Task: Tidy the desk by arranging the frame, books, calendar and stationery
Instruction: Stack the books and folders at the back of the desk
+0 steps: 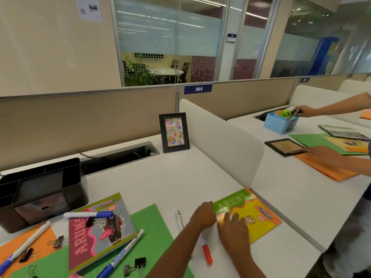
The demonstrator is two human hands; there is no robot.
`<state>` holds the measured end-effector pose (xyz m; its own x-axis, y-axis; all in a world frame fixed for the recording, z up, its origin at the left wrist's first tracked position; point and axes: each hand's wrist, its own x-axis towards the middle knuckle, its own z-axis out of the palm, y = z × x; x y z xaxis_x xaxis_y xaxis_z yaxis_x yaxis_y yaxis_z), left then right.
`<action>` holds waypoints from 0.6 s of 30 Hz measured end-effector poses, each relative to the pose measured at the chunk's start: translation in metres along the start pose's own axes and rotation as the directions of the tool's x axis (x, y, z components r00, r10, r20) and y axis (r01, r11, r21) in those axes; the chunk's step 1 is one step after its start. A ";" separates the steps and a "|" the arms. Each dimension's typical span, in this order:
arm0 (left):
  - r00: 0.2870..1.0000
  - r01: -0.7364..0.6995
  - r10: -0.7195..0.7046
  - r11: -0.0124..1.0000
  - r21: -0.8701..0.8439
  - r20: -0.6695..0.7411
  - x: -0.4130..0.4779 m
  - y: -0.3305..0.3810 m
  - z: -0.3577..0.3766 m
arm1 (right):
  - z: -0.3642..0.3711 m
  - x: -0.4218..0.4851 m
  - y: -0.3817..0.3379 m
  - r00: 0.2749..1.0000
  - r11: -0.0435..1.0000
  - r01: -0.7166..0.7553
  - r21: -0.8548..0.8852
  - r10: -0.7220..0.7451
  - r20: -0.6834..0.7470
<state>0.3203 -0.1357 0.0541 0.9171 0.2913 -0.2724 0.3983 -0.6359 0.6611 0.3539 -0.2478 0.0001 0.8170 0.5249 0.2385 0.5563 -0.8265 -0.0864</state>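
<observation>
A yellow and green book point(255, 215) lies flat by the desk's right divider. My left hand point(202, 214) curls its fingers over the book's near left edge. Beside it, my right hand point(233, 231) lies flat on the cover, fingers spread. At the back of the desk a black photo frame point(174, 132) with a birthday picture stands upright. A grey and maroon book point(100, 231) lies on a green sheet point(152, 233) to the left, with a blue-capped marker point(88, 214) and a binder clip point(94, 220) on top. A black desk organizer point(40, 191) stands at the far left.
More markers point(122, 255) and binder clips point(138, 264) lie scattered on the green sheet and an orange sheet point(40, 239). Two white pens point(179, 219) and a red-handled tool point(207, 252) lie under my left arm. A white divider point(220, 141) bounds the desk on the right; beyond it another person's hands point(321, 157) work.
</observation>
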 end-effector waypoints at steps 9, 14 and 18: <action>0.992 0.124 -0.125 0.991 -0.049 -0.004 0.022 0.005 -0.003 | 0.001 -0.012 -0.001 0.998 0.998 -0.054 0.012 0.053 0.029; 0.992 0.108 -0.118 0.979 -0.175 -0.045 0.020 0.000 -0.006 | -0.002 -0.012 -0.007 0.999 0.993 -0.024 0.113 0.026 -0.019; 0.988 0.108 -0.134 0.955 -0.276 -0.074 0.015 -0.010 -0.015 | -0.004 -0.007 -0.004 0.994 0.987 0.029 0.158 -0.013 -0.104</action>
<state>0.3302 -0.1141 0.0540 0.8517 0.4259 -0.3054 0.4743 -0.3782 0.7950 0.3454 -0.2492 0.0030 0.7896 0.5115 0.3390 0.5969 -0.7682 -0.2313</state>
